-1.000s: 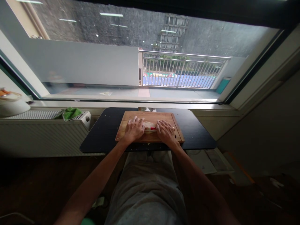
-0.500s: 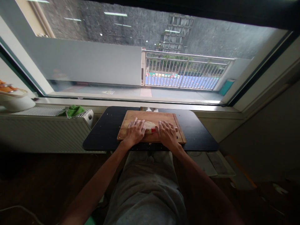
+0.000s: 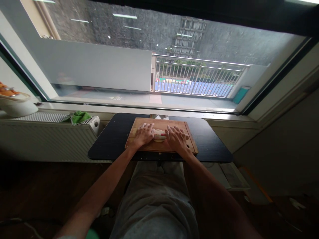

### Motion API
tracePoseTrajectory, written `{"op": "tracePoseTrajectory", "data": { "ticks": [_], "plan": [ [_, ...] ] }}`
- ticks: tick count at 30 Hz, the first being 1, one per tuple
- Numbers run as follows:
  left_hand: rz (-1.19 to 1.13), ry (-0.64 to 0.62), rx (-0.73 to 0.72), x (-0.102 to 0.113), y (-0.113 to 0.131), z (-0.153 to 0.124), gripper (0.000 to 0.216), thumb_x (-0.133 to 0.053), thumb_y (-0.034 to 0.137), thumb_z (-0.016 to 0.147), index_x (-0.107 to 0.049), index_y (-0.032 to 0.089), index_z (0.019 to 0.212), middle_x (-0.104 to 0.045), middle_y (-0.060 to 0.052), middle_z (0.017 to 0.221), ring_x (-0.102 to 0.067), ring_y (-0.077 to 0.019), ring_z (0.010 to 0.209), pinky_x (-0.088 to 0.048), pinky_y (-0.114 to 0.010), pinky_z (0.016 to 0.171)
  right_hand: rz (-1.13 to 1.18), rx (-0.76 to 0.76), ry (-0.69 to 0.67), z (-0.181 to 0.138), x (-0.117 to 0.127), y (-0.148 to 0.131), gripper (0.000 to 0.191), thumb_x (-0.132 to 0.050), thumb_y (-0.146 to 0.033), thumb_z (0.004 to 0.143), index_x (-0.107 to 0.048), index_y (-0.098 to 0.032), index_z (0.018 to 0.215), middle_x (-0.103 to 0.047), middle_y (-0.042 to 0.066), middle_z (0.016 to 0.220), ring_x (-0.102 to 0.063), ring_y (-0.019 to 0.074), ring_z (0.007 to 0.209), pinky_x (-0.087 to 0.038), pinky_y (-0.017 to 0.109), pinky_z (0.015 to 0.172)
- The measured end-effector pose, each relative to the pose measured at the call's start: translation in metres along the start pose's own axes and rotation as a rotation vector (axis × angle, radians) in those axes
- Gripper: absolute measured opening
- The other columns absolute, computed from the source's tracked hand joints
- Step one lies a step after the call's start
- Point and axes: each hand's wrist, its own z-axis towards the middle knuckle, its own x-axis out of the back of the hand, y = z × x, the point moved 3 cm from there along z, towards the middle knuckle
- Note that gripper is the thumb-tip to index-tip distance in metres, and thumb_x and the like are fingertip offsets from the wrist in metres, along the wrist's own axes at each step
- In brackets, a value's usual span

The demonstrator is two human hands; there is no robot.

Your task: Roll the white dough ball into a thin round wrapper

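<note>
A rolling pin [image 3: 160, 135], pale with red markings in its middle, lies crosswise over a flat round of dough [image 3: 159, 140] on a wooden cutting board [image 3: 171, 122]. Resting on the pin's left part is my left hand [image 3: 144, 133], fingers stretched forward and the left end hidden beneath it. My right hand [image 3: 176, 136] lies palm down across the right part, its fingers spread; the pin's tip pokes out beyond it. Neither hand is wrapped round the pin. White flour dusts the fingers.
The board sits on a small black table [image 3: 109, 139] against a window sill. To the left, a green cloth [image 3: 80, 117] lies on a white radiator [image 3: 50, 139], with a white pot [image 3: 18, 105] behind. Railings [image 3: 196, 78] stand outside the window.
Both hands have stayed on the rolling pin while it rolled slightly away from me. More dough now shows on the near side of the pin, and its visible markings have turned.
</note>
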Motion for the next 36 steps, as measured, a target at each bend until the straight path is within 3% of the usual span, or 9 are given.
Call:
{"op": "tracePoseTrajectory", "data": {
  "ticks": [8,17,23,30,36],
  "plan": [
    [0.016,-0.025,0.033,0.006,-0.001,0.015,0.057,-0.040,0.034,0.109,-0.055,0.018,0.161,-0.063,-0.018,0.159,-0.057,-0.0361,0.146,-0.043,-0.053,0.124,0.029,-0.006,-0.055,0.018,-0.012,0.009,0.052,-0.030,-0.035,0.117,-0.068,-0.026,0.151,-0.077,0.015,0.139,-0.065,0.0332,0.136,-0.044,0.052,0.121],
    [-0.027,-0.047,0.035,0.002,-0.011,0.045,0.057,-0.044,0.027,0.104,-0.055,0.016,0.159,-0.063,-0.020,0.155,-0.058,-0.0361,0.143,-0.046,-0.051,0.121,0.005,-0.010,-0.075,0.025,-0.024,0.014,0.053,-0.037,-0.025,0.113,-0.060,-0.027,0.161,-0.066,0.013,0.159,-0.052,0.0363,0.155,-0.035,0.059,0.131],
    [-0.003,-0.053,0.027,-0.003,-0.014,0.067,0.053,-0.047,0.026,0.102,-0.061,0.015,0.153,-0.067,-0.020,0.150,-0.060,-0.0331,0.140,-0.048,-0.047,0.120,0.000,0.050,-0.115,0.039,-0.024,0.020,0.051,-0.043,-0.024,0.112,-0.063,-0.035,0.157,-0.072,0.011,0.153,-0.061,0.0346,0.147,-0.044,0.060,0.125],
    [-0.026,-0.007,-0.010,0.010,-0.007,0.079,0.046,-0.047,0.024,0.102,-0.068,0.017,0.142,-0.069,-0.019,0.149,-0.065,-0.0323,0.134,-0.052,-0.045,0.115,-0.008,0.106,-0.166,0.057,-0.031,0.030,0.047,-0.044,-0.020,0.109,-0.066,-0.028,0.150,-0.066,0.013,0.159,-0.061,0.0318,0.145,-0.047,0.055,0.121],
    [-0.025,-0.037,0.041,0.014,-0.003,0.082,0.044,-0.045,0.025,0.104,-0.068,0.012,0.139,-0.070,-0.023,0.145,-0.067,-0.0336,0.131,-0.052,-0.045,0.113,0.036,0.001,-0.182,0.072,-0.040,0.040,0.046,-0.038,-0.032,0.115,-0.062,-0.030,0.154,-0.071,0.012,0.150,-0.064,0.0302,0.135,-0.046,0.052,0.119]
  ]
}}
